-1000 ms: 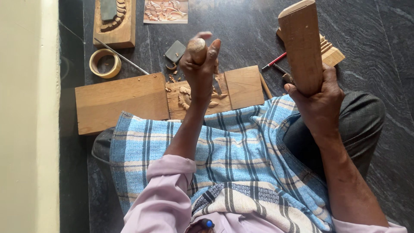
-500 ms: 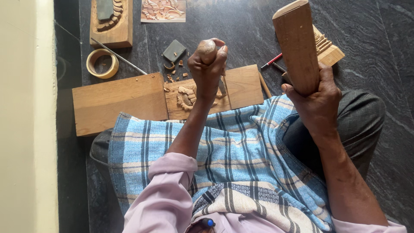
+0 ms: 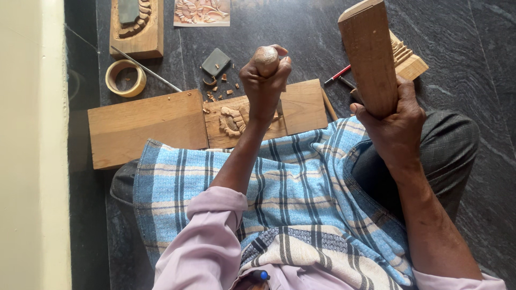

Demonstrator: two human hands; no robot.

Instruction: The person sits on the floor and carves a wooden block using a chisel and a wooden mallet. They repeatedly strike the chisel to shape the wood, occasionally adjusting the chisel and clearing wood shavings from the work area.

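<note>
- Since a second ago my right hand (image 3: 395, 121) has kept the wooden mallet (image 3: 368, 56) raised.
- My left hand (image 3: 264, 86) is clenched around the chisel handle (image 3: 266, 55), over the carved wood block (image 3: 236, 121) on the floor (image 3: 473, 53).

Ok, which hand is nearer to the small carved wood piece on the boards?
Left. The left hand grips a chisel handle directly over the carved piece. The right hand is off to its right, raised, holding the wooden mallet.

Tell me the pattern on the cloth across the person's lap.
Blue and white checked cloth, seen in the head view.
</note>
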